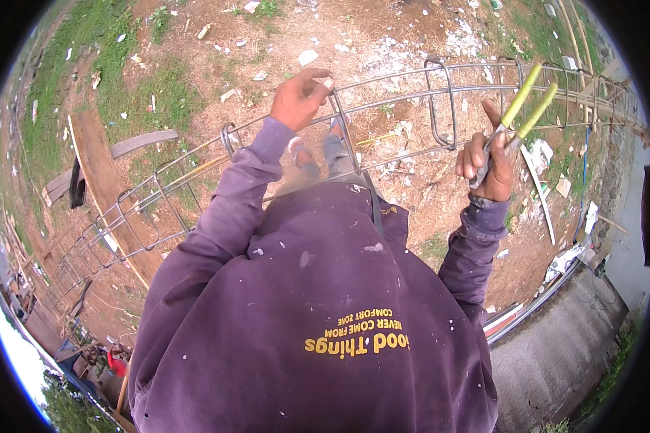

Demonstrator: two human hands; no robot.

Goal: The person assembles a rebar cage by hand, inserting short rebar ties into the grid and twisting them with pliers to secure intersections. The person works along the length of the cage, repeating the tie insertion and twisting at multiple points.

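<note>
Right now, the left hand (300, 99) is pinching the top of a wire stirrup (346, 133) on the rebar cage (452, 108). The right hand (490, 162) is gripping pliers (521, 108), their yellow-green handles poking out over the cage. A brown plank (96, 153) is passing under the cage's left stretch, on littered ground (383, 22).

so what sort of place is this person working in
Probably an outdoor building site or work yard: a long cage of steel bars crosses the view, the right hand holds a plier-like tool, and a wooden plank and littered ground show too.
</note>
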